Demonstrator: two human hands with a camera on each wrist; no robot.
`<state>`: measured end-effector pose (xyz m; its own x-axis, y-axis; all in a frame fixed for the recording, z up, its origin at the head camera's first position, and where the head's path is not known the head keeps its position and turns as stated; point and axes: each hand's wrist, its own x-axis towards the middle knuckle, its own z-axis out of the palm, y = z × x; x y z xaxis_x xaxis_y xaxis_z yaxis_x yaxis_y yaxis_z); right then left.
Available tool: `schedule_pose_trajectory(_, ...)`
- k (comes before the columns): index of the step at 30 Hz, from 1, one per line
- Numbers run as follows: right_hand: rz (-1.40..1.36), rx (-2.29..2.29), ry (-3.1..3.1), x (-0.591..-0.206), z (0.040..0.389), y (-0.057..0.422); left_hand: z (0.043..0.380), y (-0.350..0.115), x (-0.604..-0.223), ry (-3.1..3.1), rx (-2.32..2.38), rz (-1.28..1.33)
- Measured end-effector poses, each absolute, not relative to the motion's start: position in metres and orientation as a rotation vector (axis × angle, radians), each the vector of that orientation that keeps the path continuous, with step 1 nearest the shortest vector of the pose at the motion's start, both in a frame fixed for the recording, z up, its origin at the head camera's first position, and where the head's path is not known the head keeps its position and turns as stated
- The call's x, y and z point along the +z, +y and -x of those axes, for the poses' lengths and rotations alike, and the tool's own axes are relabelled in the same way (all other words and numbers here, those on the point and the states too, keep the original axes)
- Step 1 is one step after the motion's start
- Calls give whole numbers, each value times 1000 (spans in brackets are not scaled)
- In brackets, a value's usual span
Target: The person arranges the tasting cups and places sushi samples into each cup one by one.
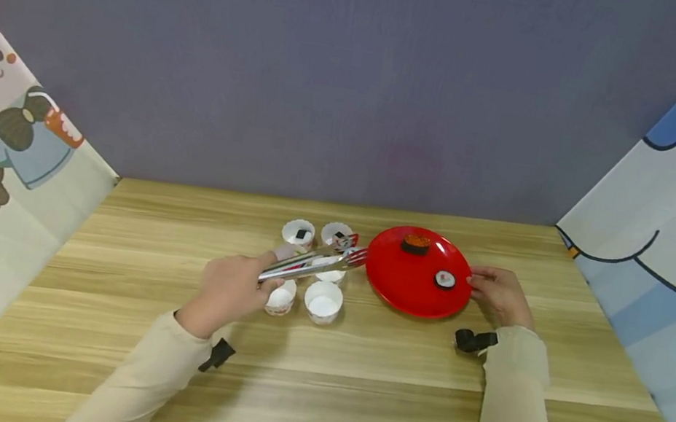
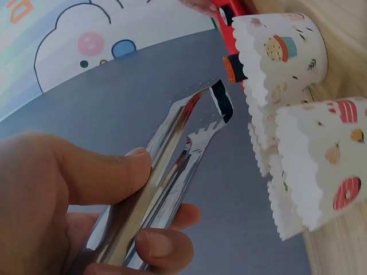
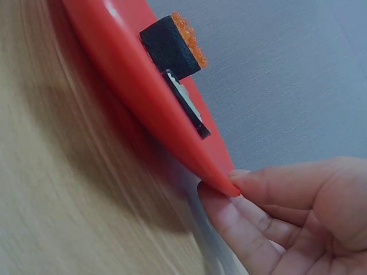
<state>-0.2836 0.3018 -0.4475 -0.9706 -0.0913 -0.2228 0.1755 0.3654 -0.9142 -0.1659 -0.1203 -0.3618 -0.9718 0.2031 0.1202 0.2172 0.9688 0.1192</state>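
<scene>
The tongs are gripped by the left hand, with the fingers and thumb curled round them. The tips are a little apart near the left edge of the plate; whether anything is caught between them cannot be told. The red plate lies on the worktop, beside the cups, and its right rim is pinched by the right hand. An orange roll and a white roll are set apart on it. The plate is best held flat with a gentle pinch, so the rolls are not slid. The tongs should be lifted over the cups, so none is knocked, and squeezed softly.
</scene>
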Motion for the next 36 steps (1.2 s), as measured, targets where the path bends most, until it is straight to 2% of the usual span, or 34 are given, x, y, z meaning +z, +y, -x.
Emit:
schedule_pose_trajectory(15,-46,-1679,2386,-453,284,304,154,-141,-361,-3031,-252,293)
schedule_pose_trajectory(36,-94,-1612,2390,-445,284,302,156,-143,-360,-3043,-176,342)
